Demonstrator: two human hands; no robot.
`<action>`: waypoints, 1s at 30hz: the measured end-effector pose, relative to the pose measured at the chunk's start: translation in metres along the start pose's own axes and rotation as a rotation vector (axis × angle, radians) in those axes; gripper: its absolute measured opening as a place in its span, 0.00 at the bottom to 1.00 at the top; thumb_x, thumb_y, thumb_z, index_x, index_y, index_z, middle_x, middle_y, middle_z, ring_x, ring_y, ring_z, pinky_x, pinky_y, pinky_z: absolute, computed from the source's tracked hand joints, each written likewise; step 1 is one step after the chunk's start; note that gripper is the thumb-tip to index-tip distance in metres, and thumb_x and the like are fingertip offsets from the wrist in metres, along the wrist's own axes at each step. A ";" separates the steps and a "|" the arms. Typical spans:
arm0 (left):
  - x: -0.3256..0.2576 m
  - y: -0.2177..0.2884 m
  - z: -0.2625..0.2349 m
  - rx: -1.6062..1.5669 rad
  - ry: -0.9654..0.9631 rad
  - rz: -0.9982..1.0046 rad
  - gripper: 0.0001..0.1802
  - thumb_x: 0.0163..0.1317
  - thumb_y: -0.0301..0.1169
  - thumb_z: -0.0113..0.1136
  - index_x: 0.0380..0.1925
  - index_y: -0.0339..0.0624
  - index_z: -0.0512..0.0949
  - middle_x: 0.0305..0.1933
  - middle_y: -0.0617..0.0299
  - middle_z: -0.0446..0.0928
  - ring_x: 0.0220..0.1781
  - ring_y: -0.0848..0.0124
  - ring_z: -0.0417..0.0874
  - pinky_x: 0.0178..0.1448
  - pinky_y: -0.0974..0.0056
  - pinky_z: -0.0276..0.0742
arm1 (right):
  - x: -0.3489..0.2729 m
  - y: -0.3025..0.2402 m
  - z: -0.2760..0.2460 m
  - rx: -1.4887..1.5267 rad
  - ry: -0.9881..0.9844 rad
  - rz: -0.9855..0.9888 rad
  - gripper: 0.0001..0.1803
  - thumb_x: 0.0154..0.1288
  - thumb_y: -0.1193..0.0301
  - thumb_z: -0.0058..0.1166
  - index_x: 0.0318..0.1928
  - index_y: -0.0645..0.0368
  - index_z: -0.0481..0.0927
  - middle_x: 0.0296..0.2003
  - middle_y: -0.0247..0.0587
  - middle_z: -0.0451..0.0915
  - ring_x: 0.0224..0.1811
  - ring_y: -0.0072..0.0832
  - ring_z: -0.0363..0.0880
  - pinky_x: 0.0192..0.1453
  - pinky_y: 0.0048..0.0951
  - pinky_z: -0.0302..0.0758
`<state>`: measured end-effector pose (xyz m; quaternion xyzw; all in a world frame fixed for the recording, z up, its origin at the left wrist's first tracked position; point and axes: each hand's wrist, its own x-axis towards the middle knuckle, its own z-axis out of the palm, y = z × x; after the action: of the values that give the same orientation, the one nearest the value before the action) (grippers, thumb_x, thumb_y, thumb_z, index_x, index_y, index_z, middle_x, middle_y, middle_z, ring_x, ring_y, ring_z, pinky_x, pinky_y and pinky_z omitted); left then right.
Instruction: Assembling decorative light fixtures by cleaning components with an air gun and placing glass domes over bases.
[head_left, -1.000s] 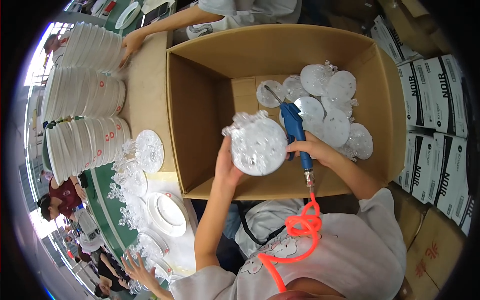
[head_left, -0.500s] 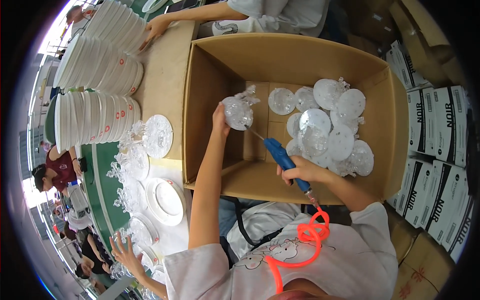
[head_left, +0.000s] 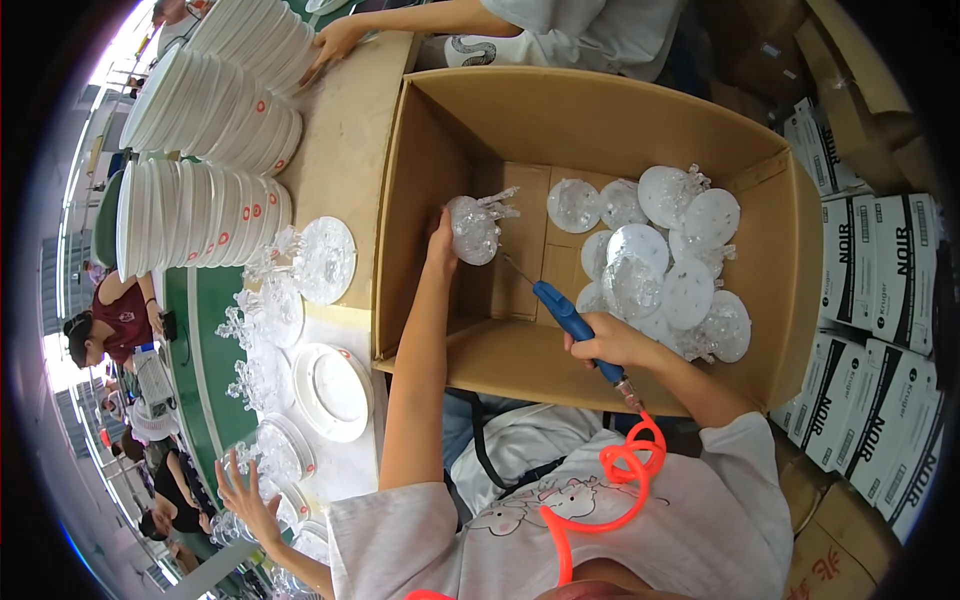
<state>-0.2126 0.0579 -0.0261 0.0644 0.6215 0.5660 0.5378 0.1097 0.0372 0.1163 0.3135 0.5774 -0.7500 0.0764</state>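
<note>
My left hand (head_left: 442,240) grips a clear plastic disc-shaped part (head_left: 474,230) by its left edge, over the left side of an open cardboard box (head_left: 600,100). Thin clear prongs stick out of the part's top right. In my right hand (head_left: 612,342) is a blue air blow gun (head_left: 563,312), fingers wrapped round its body. Its thin nozzle points up and left, its tip just short of the clear part. An orange-red coiled hose (head_left: 632,465) runs from its rear end. Several similar clear and white discs (head_left: 640,260) lie piled inside the box at right.
Stacked white plates (head_left: 205,215) stand on the table at left, with more clear parts (head_left: 265,345) and a white round dish (head_left: 332,392) nearer. Other people's hands (head_left: 335,45) (head_left: 248,500) are at the far table edge and lower left. White cartons (head_left: 905,270) line the right.
The view has shifted slightly. The blow gun's tip has drawn a little away from the clear part, which has turned somewhat in my left hand.
</note>
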 end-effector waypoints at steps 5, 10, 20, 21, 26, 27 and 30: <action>-0.002 0.003 -0.003 0.026 -0.013 0.013 0.24 0.71 0.44 0.39 0.58 0.39 0.67 0.57 0.56 0.72 0.59 0.63 0.72 0.64 0.57 0.67 | 0.004 0.002 -0.008 -0.022 0.023 0.025 0.10 0.49 0.70 0.51 0.31 0.65 0.73 0.19 0.37 0.73 0.20 0.24 0.74 0.26 0.25 0.72; -0.006 0.004 0.005 0.039 0.028 0.032 0.23 0.71 0.43 0.39 0.58 0.39 0.67 0.56 0.56 0.73 0.58 0.63 0.73 0.63 0.57 0.68 | 0.006 0.003 -0.011 0.008 0.032 0.050 0.09 0.50 0.71 0.51 0.30 0.65 0.73 0.19 0.37 0.73 0.19 0.23 0.73 0.25 0.25 0.71; 0.006 -0.008 -0.002 0.118 0.014 0.102 0.22 0.71 0.43 0.38 0.55 0.39 0.69 0.52 0.55 0.75 0.55 0.62 0.75 0.60 0.58 0.71 | 0.006 0.006 -0.013 0.058 -0.028 0.074 0.10 0.50 0.71 0.52 0.31 0.65 0.72 0.19 0.36 0.71 0.18 0.23 0.72 0.24 0.26 0.71; 0.008 -0.012 -0.001 0.160 0.057 0.125 0.22 0.71 0.42 0.38 0.55 0.39 0.69 0.52 0.55 0.75 0.54 0.63 0.75 0.59 0.58 0.71 | 0.007 0.008 -0.013 0.046 -0.048 0.068 0.10 0.50 0.71 0.52 0.31 0.65 0.72 0.19 0.36 0.71 0.18 0.23 0.72 0.24 0.26 0.71; 0.021 -0.016 -0.025 0.185 0.013 0.144 0.21 0.71 0.40 0.39 0.55 0.39 0.68 0.51 0.55 0.75 0.53 0.63 0.76 0.57 0.59 0.72 | 0.005 -0.004 -0.004 0.146 -0.112 0.049 0.11 0.49 0.72 0.51 0.33 0.65 0.72 0.19 0.36 0.71 0.20 0.24 0.72 0.26 0.26 0.71; 0.021 -0.019 -0.024 0.234 0.028 0.160 0.21 0.70 0.40 0.40 0.55 0.38 0.68 0.51 0.55 0.75 0.52 0.64 0.76 0.57 0.59 0.72 | 0.004 -0.004 -0.004 0.207 -0.131 0.030 0.12 0.48 0.72 0.51 0.33 0.65 0.72 0.19 0.36 0.71 0.20 0.24 0.72 0.27 0.26 0.71; 0.017 -0.026 -0.019 0.321 0.141 0.203 0.22 0.70 0.42 0.42 0.55 0.37 0.68 0.50 0.56 0.75 0.51 0.64 0.76 0.55 0.60 0.72 | 0.002 -0.005 -0.004 0.253 -0.139 0.006 0.13 0.47 0.71 0.51 0.34 0.66 0.71 0.19 0.36 0.71 0.21 0.24 0.72 0.28 0.26 0.71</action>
<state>-0.2200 0.0482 -0.0610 0.1717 0.7304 0.5140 0.4158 0.1068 0.0433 0.1189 0.2697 0.4707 -0.8364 0.0785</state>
